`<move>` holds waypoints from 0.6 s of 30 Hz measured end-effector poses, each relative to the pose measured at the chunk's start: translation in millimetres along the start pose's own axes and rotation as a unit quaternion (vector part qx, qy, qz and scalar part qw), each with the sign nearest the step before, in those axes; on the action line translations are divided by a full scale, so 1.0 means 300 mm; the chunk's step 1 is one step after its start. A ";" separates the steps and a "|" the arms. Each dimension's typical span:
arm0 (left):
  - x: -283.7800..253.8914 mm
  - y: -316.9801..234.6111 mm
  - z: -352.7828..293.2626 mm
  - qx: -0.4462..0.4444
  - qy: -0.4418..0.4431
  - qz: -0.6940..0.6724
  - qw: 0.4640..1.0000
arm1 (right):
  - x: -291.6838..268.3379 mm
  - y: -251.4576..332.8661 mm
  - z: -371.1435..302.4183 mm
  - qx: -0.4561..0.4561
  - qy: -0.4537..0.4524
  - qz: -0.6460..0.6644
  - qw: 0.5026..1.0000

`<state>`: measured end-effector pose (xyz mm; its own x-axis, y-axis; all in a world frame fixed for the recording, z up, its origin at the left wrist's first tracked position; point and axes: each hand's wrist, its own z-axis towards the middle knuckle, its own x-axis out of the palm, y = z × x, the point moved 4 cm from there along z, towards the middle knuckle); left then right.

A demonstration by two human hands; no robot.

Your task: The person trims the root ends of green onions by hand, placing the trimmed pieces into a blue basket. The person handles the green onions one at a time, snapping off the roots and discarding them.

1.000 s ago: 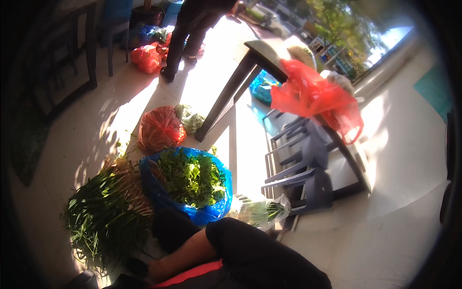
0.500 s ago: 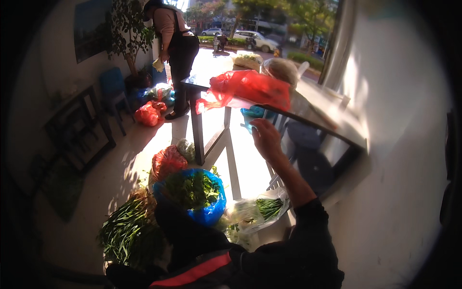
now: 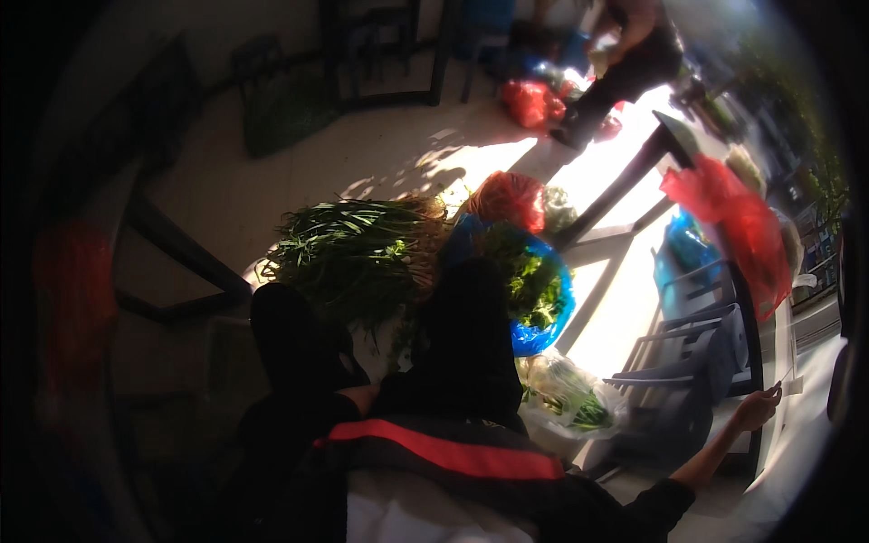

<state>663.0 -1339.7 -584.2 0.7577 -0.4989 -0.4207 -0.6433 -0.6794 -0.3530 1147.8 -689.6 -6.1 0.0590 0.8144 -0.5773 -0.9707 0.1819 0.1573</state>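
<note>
My right hand point(image 3: 759, 409) is stretched out to the far right, at the edge of the dark-legged table point(image 3: 744, 342). Its fingers are drawn together; what they hold, if anything, is too small to make out. On the tabletop, beyond this hand, lies a red plastic bag point(image 3: 747, 231). My left hand does not show; a small patch of bare skin point(image 3: 360, 398) appears by my dark-clad legs. Before my legs lie a heap of long green leafy stalks point(image 3: 348, 244), a blue bag point(image 3: 563, 308) of leafy greens point(image 3: 529, 281), and a clear bag point(image 3: 579, 403) with green stems.
Grey plastic chairs point(image 3: 683, 362) stand under the table. A red bag of produce point(image 3: 511, 201) sits behind the blue one. Another person point(image 3: 625, 68) bends near red bags point(image 3: 532, 101) at the back. Dark frames point(image 3: 385, 95) stand along the far wall.
My view has swung to the left and downward, so the table now appears at the right. My right hand has gone from beside the red bag to the table's nearer edge.
</note>
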 end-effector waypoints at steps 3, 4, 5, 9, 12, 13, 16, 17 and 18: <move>-0.025 -0.116 0.177 0.066 -0.028 -0.001 0.997 | -0.008 0.153 -0.310 -0.161 -0.056 0.268 0.948; -0.071 -0.136 0.237 0.088 -0.041 0.012 0.995 | 0.004 0.240 -0.488 -0.205 -0.032 0.379 0.902; -0.115 -0.170 0.293 0.119 -0.058 0.020 0.991 | 0.066 0.331 -0.664 -0.091 0.176 0.503 0.841; -0.497 0.190 0.238 0.146 -0.218 0.112 0.959 | -0.077 0.967 -1.484 0.316 0.595 0.600 0.432; -0.649 -0.369 0.301 0.047 -0.150 -0.332 0.930 | 0.140 0.916 -1.517 -0.008 0.514 0.558 0.652; -0.716 -0.339 0.319 0.034 -0.146 -0.490 0.859 | 0.226 1.015 -1.566 -0.103 0.498 0.546 0.666; -0.750 -0.119 0.394 -0.013 -0.171 -0.813 0.556 | 0.270 1.321 -1.836 -0.025 0.662 0.567 0.489; -0.673 0.067 0.378 -0.032 -0.213 -0.836 0.505 | 0.115 1.430 -2.000 0.081 0.746 0.572 0.331; -0.764 -0.103 0.492 0.033 -0.191 -0.869 0.455 | 0.322 1.463 -1.942 0.036 0.786 0.558 0.265</move>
<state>493.0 -1125.0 -600.2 0.0620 0.9001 0.4312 0.8797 0.1548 -0.4497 591.7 -852.2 -459.5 -0.4807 -0.8410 0.2484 -0.1692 0.3669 0.9147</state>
